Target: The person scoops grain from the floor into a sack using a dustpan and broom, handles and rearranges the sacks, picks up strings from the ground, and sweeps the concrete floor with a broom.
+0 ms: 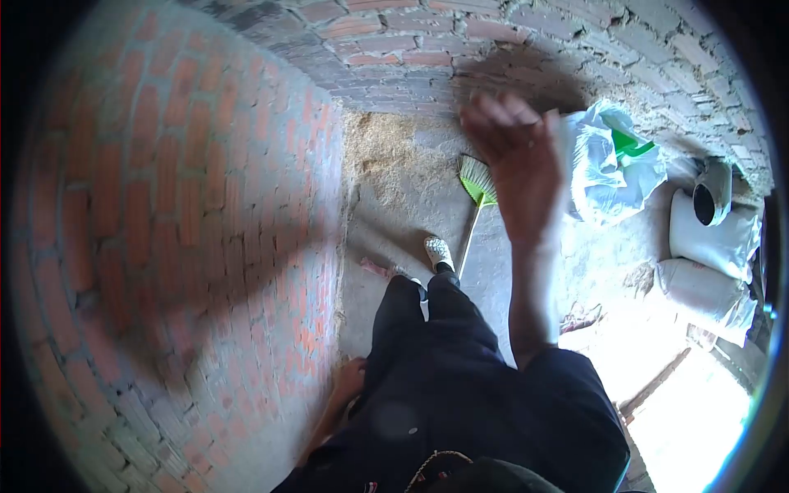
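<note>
My right hand (519, 168) is raised in front of me, blurred by motion. Its fingers are loosely bent and apart, and I see nothing held in them. Below it a broom (478, 182) with green and pale bristles lies on the floor, its thin handle running back toward my feet. To the right of the hand stands a white plastic sack (598, 177) with a green plastic object (631, 148) in its mouth. My left hand (350, 377) hangs low beside my thigh near the brick wall; its fingers are mostly hidden.
Tan loose grains or shavings (378, 156) cover the floor in the far corner. Brick walls (164, 205) rise on the left and ahead. On the right are full white sacks (708, 292) and a dark-mouthed container (717, 193). Bright light falls across the floor at lower right.
</note>
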`<state>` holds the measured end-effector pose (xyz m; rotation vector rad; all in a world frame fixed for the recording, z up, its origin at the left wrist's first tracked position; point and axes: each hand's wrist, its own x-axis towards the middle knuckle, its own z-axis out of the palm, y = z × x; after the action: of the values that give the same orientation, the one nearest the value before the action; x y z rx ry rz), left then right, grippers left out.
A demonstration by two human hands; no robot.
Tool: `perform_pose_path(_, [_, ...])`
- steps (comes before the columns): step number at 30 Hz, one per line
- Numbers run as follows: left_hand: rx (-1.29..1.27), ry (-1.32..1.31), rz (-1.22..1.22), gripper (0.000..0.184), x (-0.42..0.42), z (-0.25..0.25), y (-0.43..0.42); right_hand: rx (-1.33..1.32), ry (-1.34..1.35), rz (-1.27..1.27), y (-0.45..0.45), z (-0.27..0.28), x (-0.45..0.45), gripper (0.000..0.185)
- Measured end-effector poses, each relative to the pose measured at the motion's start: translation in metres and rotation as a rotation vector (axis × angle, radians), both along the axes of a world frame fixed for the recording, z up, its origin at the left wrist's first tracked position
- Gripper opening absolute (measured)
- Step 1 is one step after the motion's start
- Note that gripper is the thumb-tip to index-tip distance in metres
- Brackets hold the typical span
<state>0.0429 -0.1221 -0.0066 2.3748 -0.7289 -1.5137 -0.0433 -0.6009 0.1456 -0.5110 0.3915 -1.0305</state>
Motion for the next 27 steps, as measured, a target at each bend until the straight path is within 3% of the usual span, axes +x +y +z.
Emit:
perform_pose_path(3, [0.200, -0.117, -0.025, 0.039, 0.022, 0.002, -0.001, 0.139, 0.404, -0.083, -0.010, -0.167, -0.015, 0.034])
perform_pose_path(6, [0.429, -0.070, -0.114, 0.037, 0.057, -0.003, -0.010, 0.413, 0.757, -0.136, 0.024, -0.378, -0.046, 0.024])
perform_pose_path(7, [0.434, -0.074, -0.138, 0.037, 0.068, -0.015, -0.016, 0.441, 1.009, -0.079, 0.037, -0.444, -0.059, 0.022])
perform_pose_path(8, [0.406, -0.108, -0.004, 0.034, 0.078, -0.026, -0.020, 0.480, 1.262, -0.009, 0.057, -0.501, -0.073, 0.020])
perform_pose_path(9, [0.377, -0.138, 0.130, 0.031, 0.087, -0.042, -0.020, 0.410, 1.508, 0.130, 0.078, -0.544, -0.087, 0.021])
perform_pose_path(10, [0.382, -0.134, 0.108, 0.031, 0.097, -0.068, -0.018, 0.318, 1.747, 0.276, 0.091, -0.585, -0.100, 0.023])
perform_pose_path(12, [0.277, -0.294, 0.167, 0.025, 0.128, -0.107, -0.001, 0.433, 1.859, 0.231, 0.156, -0.671, -0.123, 0.030])
perform_pose_path(15, [0.294, -0.324, 0.147, 0.024, 0.164, -0.167, -0.035, 0.483, 1.974, 0.490, 0.197, -0.740, -0.141, 0.034])
perform_pose_path(20, [0.311, -0.316, 0.126, 0.025, 0.177, -0.262, -0.092, 0.547, 2.089, 0.454, 0.249, -0.849, -0.181, 0.039])
perform_pose_path(24, [0.341, -0.307, 0.149, 0.026, 0.173, -0.308, -0.080, 0.307, 2.130, 0.580, 0.279, -0.906, -0.192, 0.050])
perform_pose_path(27, [0.390, -0.302, 0.154, 0.026, 0.162, -0.323, -0.069, 0.377, 2.123, 0.671, 0.276, -0.913, -0.184, 0.045])
